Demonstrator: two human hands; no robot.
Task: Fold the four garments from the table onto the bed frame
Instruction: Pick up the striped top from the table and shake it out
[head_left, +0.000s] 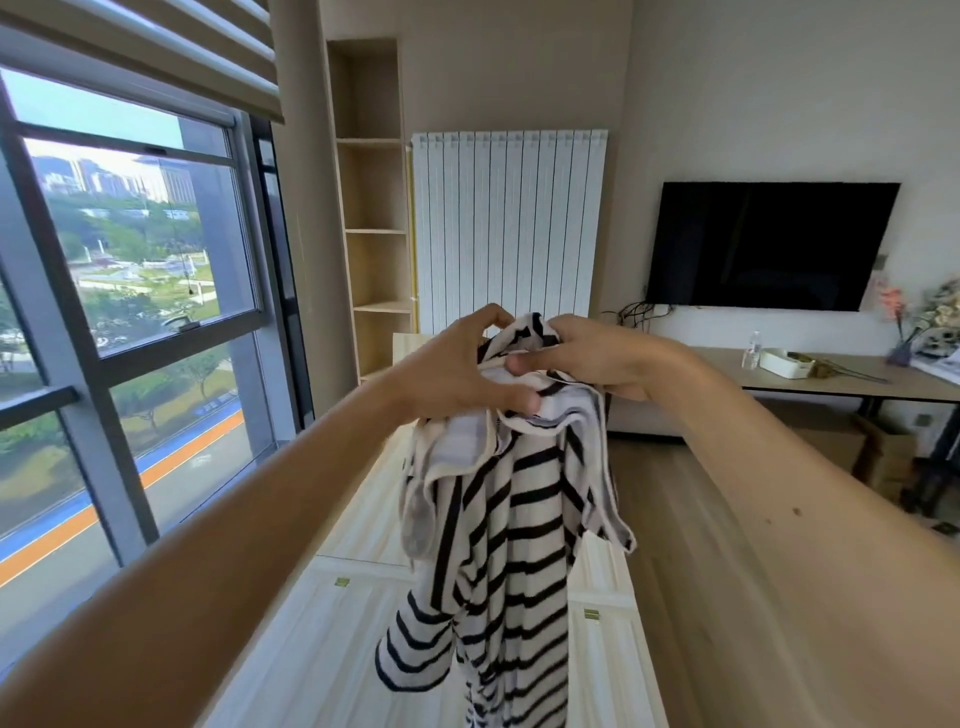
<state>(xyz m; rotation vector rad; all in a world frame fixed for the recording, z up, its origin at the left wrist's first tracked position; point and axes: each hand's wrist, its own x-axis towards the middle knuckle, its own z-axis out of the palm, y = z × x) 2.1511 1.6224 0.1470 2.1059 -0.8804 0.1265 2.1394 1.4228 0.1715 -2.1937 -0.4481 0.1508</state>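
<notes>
I hold a black-and-white striped garment (511, 545) up in the air at chest height. My left hand (457, 369) and my right hand (597, 358) both grip its bunched top edge, close together. The cloth hangs down crumpled, a sleeve dangling at the lower left. Beneath it lies the pale wooden bed frame (332, 613), with slatted panels and small brass hinges, stretching away from me. No other garments are in view.
A big window (130, 312) runs along the left. A white radiator (509, 228) and open shelves (374, 249) stand at the bed frame's far end. On the right are a wall TV (769, 244), a long table (852, 379) with a bottle and flowers, and cardboard boxes beneath.
</notes>
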